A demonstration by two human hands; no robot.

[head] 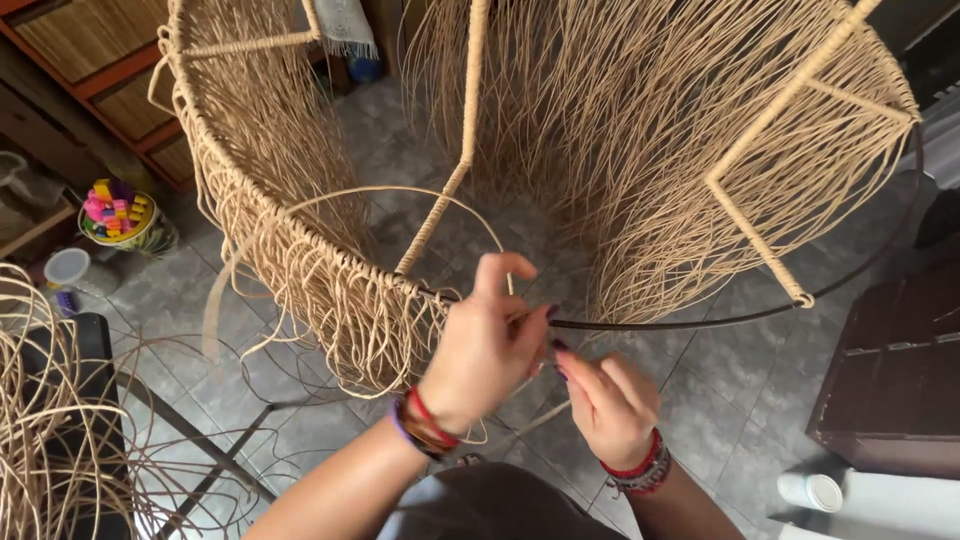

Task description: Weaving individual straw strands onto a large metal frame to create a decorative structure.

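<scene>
A large round wire frame (760,312) hangs in front of me, its spokes wrapped in tan cord. Long tan cords (320,290) are knotted along the left part of its dark rim and hang down in a fringe. My left hand (487,345) pinches a tan cord at the bare rim, just right of the last knots, thumb raised. My right hand (607,400) sits just below and right of it, fingers closed on the same cord under the rim. Both wrists wear bracelets.
More tan cords (40,420) lie in a loose heap over a dark stand at the left. A bowl of coloured clips (118,212) sits on the grey tile floor beside a wooden shelf unit. A dark wooden cabinet (890,370) stands at the right, with a white bottle (810,491) below it.
</scene>
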